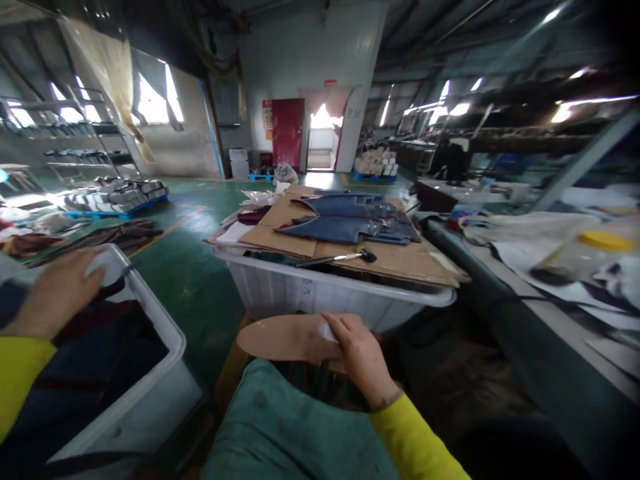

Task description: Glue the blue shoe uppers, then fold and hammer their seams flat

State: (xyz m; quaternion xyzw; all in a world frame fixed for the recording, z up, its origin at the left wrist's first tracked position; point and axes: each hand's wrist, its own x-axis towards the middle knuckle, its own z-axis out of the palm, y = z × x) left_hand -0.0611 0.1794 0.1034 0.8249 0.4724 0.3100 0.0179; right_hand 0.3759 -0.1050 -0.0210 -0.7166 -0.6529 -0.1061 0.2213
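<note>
My right hand (363,353) grips one end of a flat tan board with a rounded end (280,339), held level above my green-covered lap (290,427). A small white patch shows on the board beside my fingertips. To the left, my left hand (63,287) hovers over a white plastic bin (175,340), thumb and fingers apart, slightly blurred. Dark blue cloth pieces with dark red edges (110,353) lie inside that bin. No object is visible in the left hand.
Ahead stands another white bin (265,287), topped with cardboard (280,213). On it lie cut blue denim-like pieces (330,227) and a dark-handled brush (335,259). A bench on the right holds a yellow-lidded jar (595,253). Bundles on a blue pallet (120,208) stand at left.
</note>
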